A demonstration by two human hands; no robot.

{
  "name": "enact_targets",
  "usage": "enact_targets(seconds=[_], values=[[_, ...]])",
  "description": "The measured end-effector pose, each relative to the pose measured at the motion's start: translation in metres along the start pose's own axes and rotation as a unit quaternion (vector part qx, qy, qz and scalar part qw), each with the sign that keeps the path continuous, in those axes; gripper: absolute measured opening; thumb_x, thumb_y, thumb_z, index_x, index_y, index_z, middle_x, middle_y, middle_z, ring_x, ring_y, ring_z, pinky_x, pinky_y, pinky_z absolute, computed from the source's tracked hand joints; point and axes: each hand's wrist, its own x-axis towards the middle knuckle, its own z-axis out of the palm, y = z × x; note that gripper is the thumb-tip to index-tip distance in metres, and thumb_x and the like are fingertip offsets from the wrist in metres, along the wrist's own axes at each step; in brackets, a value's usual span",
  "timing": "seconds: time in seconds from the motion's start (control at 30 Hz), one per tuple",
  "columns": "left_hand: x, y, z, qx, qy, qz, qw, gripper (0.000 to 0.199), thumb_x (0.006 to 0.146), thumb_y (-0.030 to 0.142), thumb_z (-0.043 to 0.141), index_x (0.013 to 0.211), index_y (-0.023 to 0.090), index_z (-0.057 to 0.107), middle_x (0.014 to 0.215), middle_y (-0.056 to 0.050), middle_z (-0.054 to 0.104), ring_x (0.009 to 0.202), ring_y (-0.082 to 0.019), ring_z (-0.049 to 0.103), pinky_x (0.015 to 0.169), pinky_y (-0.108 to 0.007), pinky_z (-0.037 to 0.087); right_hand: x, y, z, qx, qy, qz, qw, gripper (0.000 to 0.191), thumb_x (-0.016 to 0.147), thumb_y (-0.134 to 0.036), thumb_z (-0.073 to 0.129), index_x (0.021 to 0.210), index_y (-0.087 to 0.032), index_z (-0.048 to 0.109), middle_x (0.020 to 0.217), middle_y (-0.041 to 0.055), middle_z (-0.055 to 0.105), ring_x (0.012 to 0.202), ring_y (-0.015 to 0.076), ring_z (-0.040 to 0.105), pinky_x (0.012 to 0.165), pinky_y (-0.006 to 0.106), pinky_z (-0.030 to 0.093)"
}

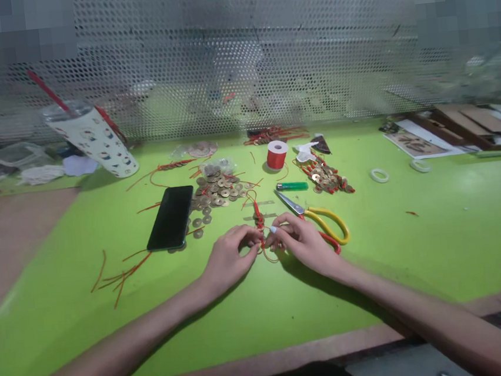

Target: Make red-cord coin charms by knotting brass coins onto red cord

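A slim strand of knotted red cord [257,211], threaded with dull round metal, lies on the smooth, glossy green counter [246,324], its near end between my hands. My left hand [234,251] pinches that end between thumb and fingertips; my right hand [302,243], just beside it, grips its thin, looping cord narrowly. Beyond lie flat, holed coins [222,191], heaped loosely.

head view — forward and down
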Motion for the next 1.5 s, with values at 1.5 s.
enact_targets(seconds=[1.5], values=[[0.0027, 0.0011, -0.0010, -0.035, 0.026, 0.018, 0.999, 0.022, 0.086, 0.007, 0.065, 0.105, 0.018, 0.067, 0.095, -0.003, 0.071, 0.085, -0.016, 0.067, 0.079, -0.030, 0.054, -0.0003, 0.0014, 0.0002, -0.008, 0.012, -0.008, 1.000, 0.011, 0.100, -0.031, 0.049, 0.094, -0.022, 0.050, 0.086, 0.0060, 0.076, 0.076, 0.0189, 0.073, 0.073, 0.034, 0.056]])
